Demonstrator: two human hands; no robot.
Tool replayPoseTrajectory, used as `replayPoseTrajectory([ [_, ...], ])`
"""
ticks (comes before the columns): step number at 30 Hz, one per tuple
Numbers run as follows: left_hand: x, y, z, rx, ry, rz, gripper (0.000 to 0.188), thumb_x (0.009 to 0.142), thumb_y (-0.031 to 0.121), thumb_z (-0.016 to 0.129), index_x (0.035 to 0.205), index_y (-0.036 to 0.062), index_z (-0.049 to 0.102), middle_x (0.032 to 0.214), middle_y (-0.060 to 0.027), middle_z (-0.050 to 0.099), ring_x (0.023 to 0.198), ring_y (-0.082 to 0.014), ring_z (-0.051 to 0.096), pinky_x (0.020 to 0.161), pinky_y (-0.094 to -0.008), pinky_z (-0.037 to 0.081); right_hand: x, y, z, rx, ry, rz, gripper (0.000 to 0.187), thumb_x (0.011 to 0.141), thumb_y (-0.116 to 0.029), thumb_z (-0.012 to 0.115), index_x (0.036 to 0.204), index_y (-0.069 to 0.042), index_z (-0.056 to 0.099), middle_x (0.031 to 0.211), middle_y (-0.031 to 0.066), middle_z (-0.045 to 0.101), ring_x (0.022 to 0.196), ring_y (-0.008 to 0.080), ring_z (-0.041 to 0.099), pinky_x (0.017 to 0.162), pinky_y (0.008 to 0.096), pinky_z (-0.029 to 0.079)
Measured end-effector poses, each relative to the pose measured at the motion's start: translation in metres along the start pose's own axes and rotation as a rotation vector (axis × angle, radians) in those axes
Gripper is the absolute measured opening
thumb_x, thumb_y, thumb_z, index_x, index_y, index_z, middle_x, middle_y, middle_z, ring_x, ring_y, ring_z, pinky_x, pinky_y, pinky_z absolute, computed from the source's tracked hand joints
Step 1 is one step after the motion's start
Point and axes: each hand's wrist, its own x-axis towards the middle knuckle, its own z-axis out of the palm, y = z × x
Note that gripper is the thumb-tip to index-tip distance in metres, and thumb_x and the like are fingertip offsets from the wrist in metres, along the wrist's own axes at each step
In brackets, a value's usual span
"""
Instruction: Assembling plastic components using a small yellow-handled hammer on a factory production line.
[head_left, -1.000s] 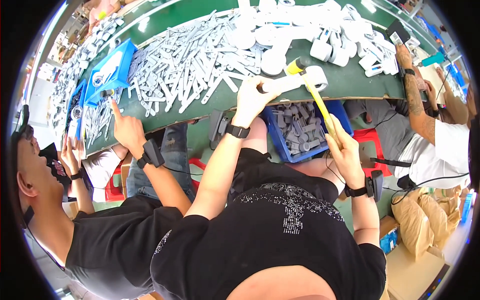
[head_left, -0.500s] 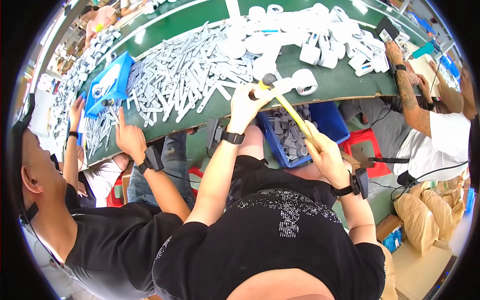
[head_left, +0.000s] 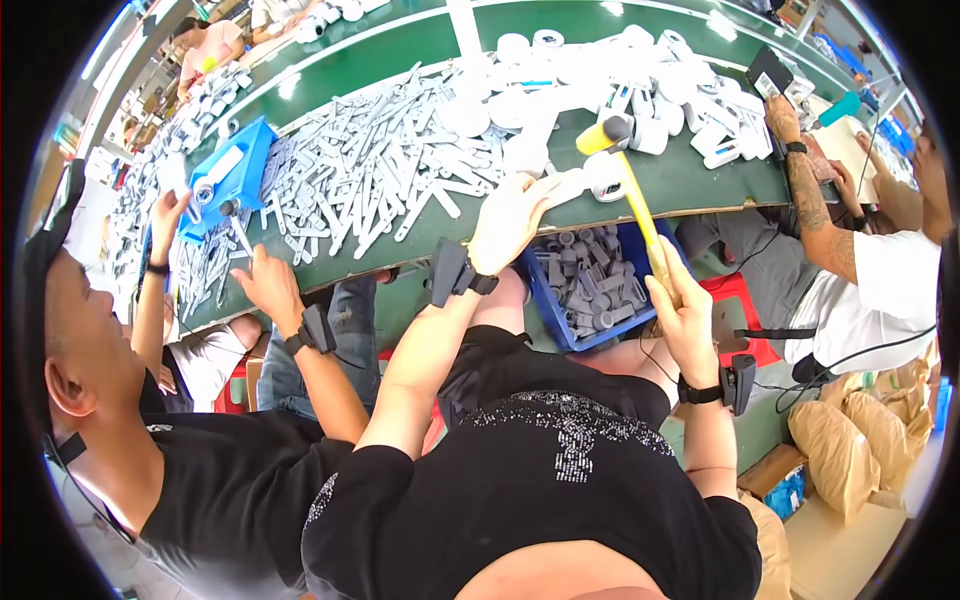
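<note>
My right hand [head_left: 680, 310] grips the wooden handle of a yellow-headed mallet [head_left: 604, 135], whose head is raised over the green table [head_left: 700, 185]. My left hand [head_left: 510, 220] rests at the table's front edge, holding down a white round plastic part [head_left: 578, 183]. More white round parts [head_left: 640, 70] lie just beyond. A blue bin [head_left: 548, 310] of grey plastic pieces sits on my lap between my arms.
A large heap of grey plastic strips [head_left: 380, 165] covers the table's middle. A co-worker on my left works at a blue jig [head_left: 222, 180] with a hand [head_left: 265, 285] at the table edge. Another person's arms [head_left: 810, 200] reach in on the right. A red stool [head_left: 735, 310] stands below.
The mallet swung down toward the white part and has now risen again, head above the table. My left hand stayed on the part at the table edge.
</note>
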Motion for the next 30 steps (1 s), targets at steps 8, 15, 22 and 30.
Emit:
replayPoseTrajectory([
  [8,-0.012,-0.016,-0.053,-1.423,-0.080,-0.811,0.027,0.095,0.018,0.051,0.116,0.0043,0.062,0.079,-0.0026,0.060,0.065,-0.0055,0.051,0.048,-0.0199,0.037,-0.019,0.007,0.011,0.356,0.165,0.270,0.052,0.089,0.007,0.058,0.139,-0.002,0.046,0.091,-0.0054,0.057,0.060,-0.0006,0.039,0.051,0.0148,0.034],
  [15,0.032,-0.065,-0.092,-1.457,0.143,-0.954,0.019,0.092,0.016,0.048,0.102,0.0044,0.059,0.072,0.0012,0.050,0.054,-0.0069,0.043,0.041,-0.0163,0.028,-0.029,0.030,0.006,0.358,0.131,0.342,0.053,0.093,0.002,0.053,0.143,-0.007,0.041,0.067,-0.0048,0.048,0.048,0.0024,0.039,0.043,0.0186,0.033],
  [22,0.122,-0.213,-0.098,-0.957,0.245,-1.004,0.011,0.092,0.020,0.053,0.090,0.0103,0.058,0.065,0.0009,0.052,0.045,-0.0082,0.042,0.036,-0.0226,0.028,-0.036,0.041,0.003,0.425,0.174,0.440,0.053,0.092,-0.001,0.056,0.143,-0.008,0.042,0.066,-0.0050,0.048,0.049,0.0019,0.039,0.043,0.0183,0.032],
  [30,0.182,-0.227,-0.023,0.119,0.340,-0.285,0.032,0.085,0.022,0.065,0.112,0.0035,0.067,0.105,-0.0162,0.069,0.097,-0.0278,0.065,0.089,-0.0337,0.049,-0.032,0.044,0.005,0.400,0.183,0.476,0.052,0.093,-0.003,0.058,0.142,-0.008,0.044,0.064,-0.0047,0.049,0.047,0.0018,0.041,0.042,0.0183,0.033],
])
